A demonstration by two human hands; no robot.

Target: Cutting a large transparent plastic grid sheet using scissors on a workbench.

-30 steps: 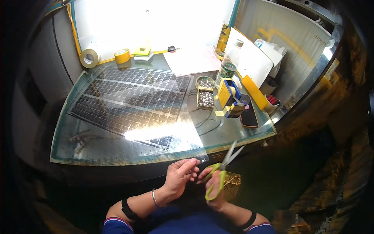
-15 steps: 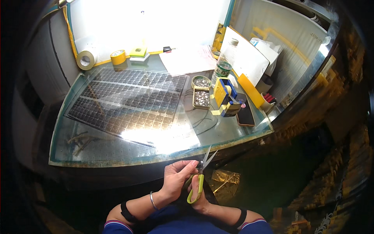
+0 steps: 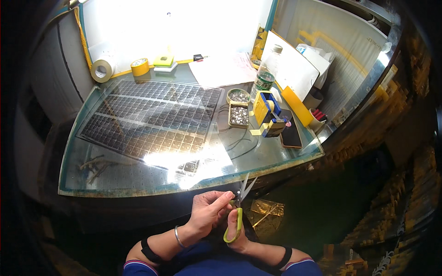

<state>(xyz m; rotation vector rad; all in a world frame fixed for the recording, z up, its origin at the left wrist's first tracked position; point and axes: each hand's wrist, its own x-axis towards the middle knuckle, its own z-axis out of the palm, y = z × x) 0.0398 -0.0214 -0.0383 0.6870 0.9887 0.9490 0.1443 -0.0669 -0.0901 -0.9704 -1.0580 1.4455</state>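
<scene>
In front of my body, just off the table's near edge, my right hand point(image 3: 237, 232) has its thumb through a handle of the green-handled scissors point(image 3: 239, 223). The two blades point up and away, parted in a narrow V. My left hand point(image 3: 212, 209) is close beside it, thumb and forefinger pinched together by the scissors' pivot. Whatever sits between those fingertips is small and dark, and I cannot make it out. The left hand's other fingers curl underneath, partly hidden.
Beyond my hands the glass-topped table point(image 3: 271, 162) bears a dark gridded sheet point(image 3: 152, 119). Tins of small metallic pieces point(image 3: 239, 115), a tape dispenser point(image 3: 267, 110), a phone point(image 3: 290, 134) and a bottle point(image 3: 268, 69) stand right. Tape rolls point(image 3: 139, 67) lie at the back left.
Both hands have barely shifted. The scissors have dropped slightly toward me, and their blades stand a little closer together. The things on the table stay put.
</scene>
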